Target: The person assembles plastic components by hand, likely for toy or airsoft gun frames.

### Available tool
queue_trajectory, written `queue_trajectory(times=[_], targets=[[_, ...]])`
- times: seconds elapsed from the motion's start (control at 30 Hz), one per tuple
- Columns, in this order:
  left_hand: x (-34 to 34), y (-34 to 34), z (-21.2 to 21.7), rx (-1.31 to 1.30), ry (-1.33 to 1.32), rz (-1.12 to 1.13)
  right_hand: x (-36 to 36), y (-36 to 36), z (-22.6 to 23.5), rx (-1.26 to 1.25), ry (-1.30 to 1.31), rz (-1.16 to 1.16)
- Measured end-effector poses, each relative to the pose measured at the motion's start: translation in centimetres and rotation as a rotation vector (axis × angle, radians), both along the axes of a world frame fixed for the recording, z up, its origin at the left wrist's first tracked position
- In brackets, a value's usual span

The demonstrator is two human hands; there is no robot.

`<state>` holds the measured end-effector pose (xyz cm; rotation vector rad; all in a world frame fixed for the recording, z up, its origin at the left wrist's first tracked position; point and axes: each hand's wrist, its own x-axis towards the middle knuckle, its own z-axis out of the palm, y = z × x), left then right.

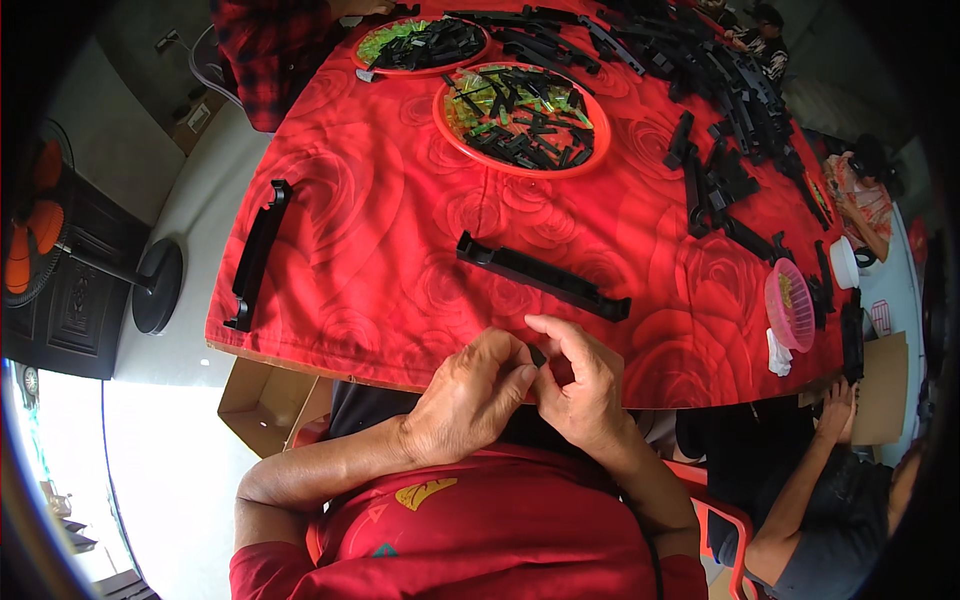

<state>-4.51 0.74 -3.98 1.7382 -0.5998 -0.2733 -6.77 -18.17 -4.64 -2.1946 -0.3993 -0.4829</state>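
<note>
My left hand (472, 388) and my right hand (583, 388) meet just over the near edge of the table. Between their fingertips shows a small dark piece (537, 356), mostly hidden, so its kind is unclear. The left fingers are curled in a pinch on it; the right thumb presses at its other side while the right index finger is bent above. Beyond the hands, a long black plastic bracket-like part (543, 276) lies slantwise on the red rose-patterned tablecloth (380, 250). A similar black part (259, 255) lies near the left edge.
A red-rimmed plate (455, 150) holds small black strips and yellow-green pieces; another such plate (365, 70) stands behind it. Black parts (740, 100) pile at the far right. A pink basket (790, 305) sits at right. Co-workers sit around; a fan (40, 235) stands left.
</note>
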Motion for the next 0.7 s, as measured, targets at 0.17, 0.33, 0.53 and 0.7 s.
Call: queue_trajectory(times=[0.17,0.33,0.53,0.7], targets=[[0.7,0.5,0.7,0.1,-0.129,-0.097,-0.6,0.0,0.1,0.043,0.003,0.008],[1.7,1.2,1.0,-0.016,0.071,-0.227,-0.5,0.3,-0.2,0.076,0.017,0.065],[0.7,0.3,-0.1,0.03,-0.165,-0.074,-0.7,0.4,-0.1,0.074,-0.017,0.047],[2.5,1.0,0.4,-0.034,-0.13,-0.171,-0.7,0.1,-0.5,0.04,0.049,0.041]])
